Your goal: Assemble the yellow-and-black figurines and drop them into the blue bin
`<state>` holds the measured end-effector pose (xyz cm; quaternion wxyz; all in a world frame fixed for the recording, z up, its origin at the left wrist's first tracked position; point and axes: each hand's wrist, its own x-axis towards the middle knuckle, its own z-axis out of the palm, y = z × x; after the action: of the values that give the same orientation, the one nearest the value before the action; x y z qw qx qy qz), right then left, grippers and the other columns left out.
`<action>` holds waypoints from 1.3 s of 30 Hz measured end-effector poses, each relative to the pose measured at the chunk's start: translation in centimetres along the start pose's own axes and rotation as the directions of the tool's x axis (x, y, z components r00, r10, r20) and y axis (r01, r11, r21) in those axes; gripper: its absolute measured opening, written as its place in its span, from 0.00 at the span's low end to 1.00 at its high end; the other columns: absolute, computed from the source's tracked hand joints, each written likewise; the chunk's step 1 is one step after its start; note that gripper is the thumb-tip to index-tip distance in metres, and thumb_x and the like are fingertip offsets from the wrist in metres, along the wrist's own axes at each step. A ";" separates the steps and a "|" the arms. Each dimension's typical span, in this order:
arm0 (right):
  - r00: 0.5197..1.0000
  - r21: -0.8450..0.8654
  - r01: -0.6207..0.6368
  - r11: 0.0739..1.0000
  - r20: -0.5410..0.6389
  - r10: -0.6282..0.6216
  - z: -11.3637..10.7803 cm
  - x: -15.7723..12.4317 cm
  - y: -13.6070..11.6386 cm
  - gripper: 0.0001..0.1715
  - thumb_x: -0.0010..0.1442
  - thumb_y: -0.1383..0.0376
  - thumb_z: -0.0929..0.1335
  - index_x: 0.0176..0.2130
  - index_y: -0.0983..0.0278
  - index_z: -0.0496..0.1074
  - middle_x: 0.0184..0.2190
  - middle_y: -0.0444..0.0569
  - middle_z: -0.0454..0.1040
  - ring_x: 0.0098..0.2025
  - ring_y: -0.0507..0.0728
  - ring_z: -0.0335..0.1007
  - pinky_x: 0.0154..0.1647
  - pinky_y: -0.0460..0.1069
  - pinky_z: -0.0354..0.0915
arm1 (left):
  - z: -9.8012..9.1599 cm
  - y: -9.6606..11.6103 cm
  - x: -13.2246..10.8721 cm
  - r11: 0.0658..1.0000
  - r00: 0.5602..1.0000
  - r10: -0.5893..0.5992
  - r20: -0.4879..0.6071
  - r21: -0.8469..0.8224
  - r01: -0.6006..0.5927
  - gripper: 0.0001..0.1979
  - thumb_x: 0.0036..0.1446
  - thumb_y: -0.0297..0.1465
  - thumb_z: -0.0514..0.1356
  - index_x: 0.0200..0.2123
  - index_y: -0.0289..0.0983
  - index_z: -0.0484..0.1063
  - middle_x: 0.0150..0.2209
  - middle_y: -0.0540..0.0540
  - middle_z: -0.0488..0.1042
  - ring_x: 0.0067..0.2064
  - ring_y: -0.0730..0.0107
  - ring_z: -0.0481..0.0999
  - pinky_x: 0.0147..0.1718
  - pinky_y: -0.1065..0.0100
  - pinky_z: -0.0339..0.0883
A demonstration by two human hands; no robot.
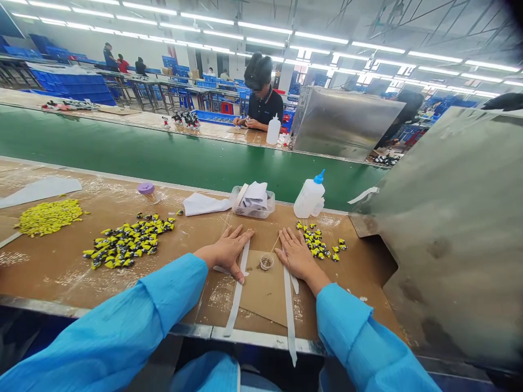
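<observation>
Both hands were laid flat and open, fingers spread, nothing clasped. The left hand (pixel 226 251) was pressed on the left white strip (pixel 238 294) and the right hand (pixel 297 257) on the right white strip (pixel 289 307). They were held apart at either side of the cardboard sheet (pixel 261 294), which lay at the near edge of the bench (pixel 53 267). A small ring (pixel 266 263), perhaps a tape roll, was seen on the sheet between them.

Both strips were run past the bench edge, so it was judged that they could be caught by a sleeve and peeled, and the sheet dragged askew. The black-and-yellow parts (pixel 318 242) just beside the right hand could be scattered by a sweeping wrist.

The sheet was matt brown card, flat and square-cut. The strips were thin, narrow and pale, the bench scuffed and smeared whitish, and the parts small, glossy and rounded.
</observation>
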<state>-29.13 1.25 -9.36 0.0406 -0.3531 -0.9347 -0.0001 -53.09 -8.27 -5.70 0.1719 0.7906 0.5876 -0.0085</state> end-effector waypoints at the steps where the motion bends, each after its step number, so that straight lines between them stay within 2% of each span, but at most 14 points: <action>1: 1.000 0.001 -0.005 1.000 0.007 0.005 -0.1 -0.3 -0.1 0.37 0.65 0.53 0.52 0.64 0.73 0.48 0.65 0.58 0.46 0.67 0.61 0.36 0.66 0.61 0.32 | 0.0 0.1 -0.1 1.000 1.000 -0.012 0.011 0.007 0.012 0.66 0.30 0.57 0.63 0.65 0.34 0.33 0.66 0.32 0.41 0.65 0.36 0.33 0.58 0.39 0.28; 4: 0.999 0.023 0.006 1.000 0.048 -0.007 -0.5 -2.6 -0.8 0.38 0.65 0.53 0.53 0.65 0.75 0.44 0.66 0.60 0.42 0.67 0.61 0.34 0.66 0.59 0.38 | 0.3 1.1 -1.4 0.998 0.999 -0.047 -0.015 0.041 0.048 0.61 0.37 0.55 0.62 0.65 0.35 0.33 0.67 0.36 0.39 0.66 0.39 0.31 0.59 0.40 0.26; 8: 0.977 0.098 0.138 0.986 0.151 -0.152 -1.1 -8.2 -1.7 0.40 0.63 0.48 0.56 0.66 0.66 0.44 0.66 0.52 0.42 0.67 0.57 0.34 0.65 0.55 0.43 | 1.6 3.4 -4.7 0.997 0.996 -0.011 -0.085 0.080 0.018 0.35 0.57 0.43 0.54 0.64 0.42 0.44 0.66 0.46 0.48 0.67 0.54 0.34 0.61 0.49 0.22; 10: 0.961 0.145 0.190 0.971 0.173 -0.214 -1.3 -10.7 -2.0 0.42 0.62 0.47 0.56 0.66 0.64 0.41 0.66 0.51 0.41 0.67 0.57 0.34 0.65 0.58 0.44 | 2.3 4.4 -6.3 0.998 0.998 0.014 -0.054 0.062 -0.011 0.30 0.60 0.40 0.50 0.64 0.44 0.45 0.66 0.48 0.49 0.67 0.58 0.37 0.61 0.50 0.23; 13: 0.950 0.201 0.230 0.952 0.164 -0.264 -1.5 -12.9 -2.2 0.44 0.61 0.46 0.57 0.66 0.62 0.35 0.67 0.52 0.39 0.68 0.60 0.32 0.65 0.62 0.41 | 2.8 5.0 -7.7 0.999 1.000 0.027 0.015 0.021 -0.027 0.36 0.58 0.47 0.50 0.65 0.44 0.40 0.67 0.46 0.42 0.67 0.55 0.36 0.61 0.48 0.26; 17: 0.945 0.241 0.247 0.939 0.153 -0.288 -1.8 -13.8 -2.2 0.53 0.56 0.42 0.61 0.66 0.62 0.33 0.67 0.55 0.36 0.68 0.61 0.29 0.65 0.64 0.35 | 2.8 4.8 -8.0 0.998 0.997 0.060 0.056 0.018 -0.061 0.46 0.51 0.56 0.51 0.65 0.40 0.35 0.68 0.43 0.37 0.67 0.50 0.32 0.60 0.48 0.26; 21: 0.948 0.235 0.239 0.942 0.155 -0.279 -1.8 -14.2 -2.8 0.66 0.44 0.39 0.68 0.66 0.65 0.36 0.67 0.59 0.34 0.68 0.64 0.26 0.64 0.65 0.30 | 3.1 4.8 -7.8 0.995 0.995 0.088 0.040 0.044 -0.089 0.57 0.42 0.61 0.53 0.65 0.37 0.33 0.67 0.38 0.35 0.67 0.47 0.30 0.60 0.48 0.25; 24: 0.959 0.198 0.211 0.957 0.148 -0.242 -1.6 -14.7 -3.6 0.64 0.43 0.47 0.72 0.66 0.63 0.39 0.67 0.58 0.33 0.68 0.65 0.26 0.63 0.65 0.27 | 3.6 4.7 -7.9 0.995 0.997 0.076 0.030 0.066 -0.078 0.59 0.39 0.63 0.52 0.65 0.36 0.32 0.67 0.37 0.35 0.67 0.46 0.30 0.60 0.48 0.25; 27: 0.976 0.169 0.160 0.972 0.118 -0.182 -1.6 -15.1 -4.4 0.58 0.45 0.60 0.71 0.66 0.63 0.40 0.67 0.56 0.33 0.68 0.63 0.25 0.64 0.64 0.27 | 4.0 4.7 -8.0 0.992 0.997 0.078 0.023 0.096 -0.080 0.61 0.38 0.63 0.54 0.65 0.35 0.31 0.67 0.34 0.34 0.66 0.45 0.29 0.60 0.47 0.25; 29: 0.982 0.173 0.140 0.975 0.103 -0.159 -1.7 -15.3 -4.7 0.57 0.44 0.63 0.70 0.66 0.63 0.40 0.67 0.56 0.33 0.68 0.62 0.25 0.64 0.63 0.27 | 4.1 4.7 -7.9 0.990 0.996 0.083 0.018 0.113 -0.084 0.60 0.38 0.61 0.54 0.65 0.34 0.32 0.67 0.32 0.34 0.66 0.44 0.31 0.60 0.46 0.25; 31: 0.985 0.186 0.126 0.974 0.092 -0.145 -1.7 -15.3 -4.9 0.58 0.43 0.63 0.70 0.66 0.63 0.41 0.67 0.55 0.33 0.68 0.63 0.26 0.64 0.63 0.26 | 4.1 5.0 -8.0 0.988 0.997 0.078 0.022 0.131 -0.080 0.59 0.39 0.59 0.56 0.65 0.34 0.34 0.66 0.31 0.35 0.66 0.43 0.33 0.59 0.46 0.25; 35: 0.990 0.212 0.112 0.971 0.063 -0.128 -1.5 -15.2 -4.8 0.58 0.44 0.62 0.70 0.66 0.61 0.41 0.67 0.55 0.34 0.68 0.63 0.28 0.64 0.63 0.25 | 4.6 6.1 -8.2 0.983 0.999 0.037 -0.002 0.179 -0.036 0.63 0.32 0.56 0.60 0.65 0.32 0.36 0.66 0.29 0.35 0.66 0.42 0.34 0.60 0.46 0.26; 39: 0.980 0.306 0.146 0.941 0.083 -0.179 -1.9 -15.4 -4.4 0.62 0.42 0.51 0.72 0.66 0.62 0.40 0.67 0.57 0.33 0.68 0.65 0.26 0.63 0.64 0.24 | 5.6 7.1 -8.8 0.973 0.999 -0.009 -0.054 0.230 0.021 0.60 0.33 0.48 0.62 0.65 0.29 0.37 0.66 0.29 0.35 0.66 0.46 0.33 0.61 0.48 0.29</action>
<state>-20.36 -12.26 -8.49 0.0419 -0.2638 -0.9508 0.1569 -48.11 -19.78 -7.19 0.0633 0.8006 0.5931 -0.0573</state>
